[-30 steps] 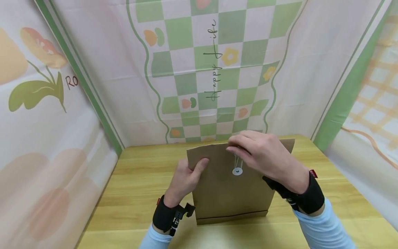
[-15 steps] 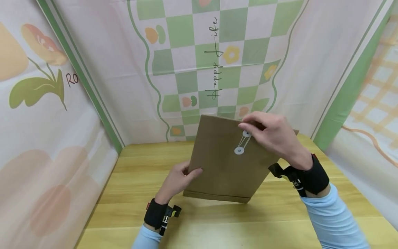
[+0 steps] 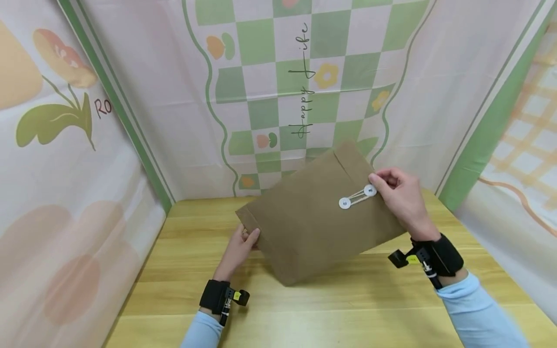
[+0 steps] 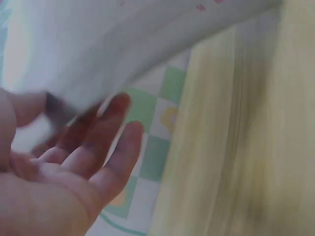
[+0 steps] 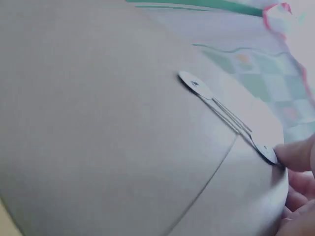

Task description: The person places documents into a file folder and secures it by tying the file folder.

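A brown kraft paper envelope (image 3: 304,217) is held tilted over the table, its flap end up and to the right. Two white button discs (image 3: 344,203) on its face are joined by string wound between them. My right hand (image 3: 402,200) pinches the flap edge right beside the upper disc, thumb on the face and fingers behind. At the lower left end, my left hand (image 3: 239,246) pinches the envelope's edge with the thumb in front. In the left wrist view, the other fingers (image 4: 118,162) of that hand spread behind the envelope.
A wood-grain table (image 3: 196,280) lies under the hands. Printed cloth with green checks (image 3: 254,41) hangs behind it, with more cloth at both sides. Each wrist wears a black band (image 3: 215,296) with a small camera.
The envelope has risen off the table and turned clockwise, so its flap end now points right. My right hand has moved right with the flap; my left hand has shifted left and lower.
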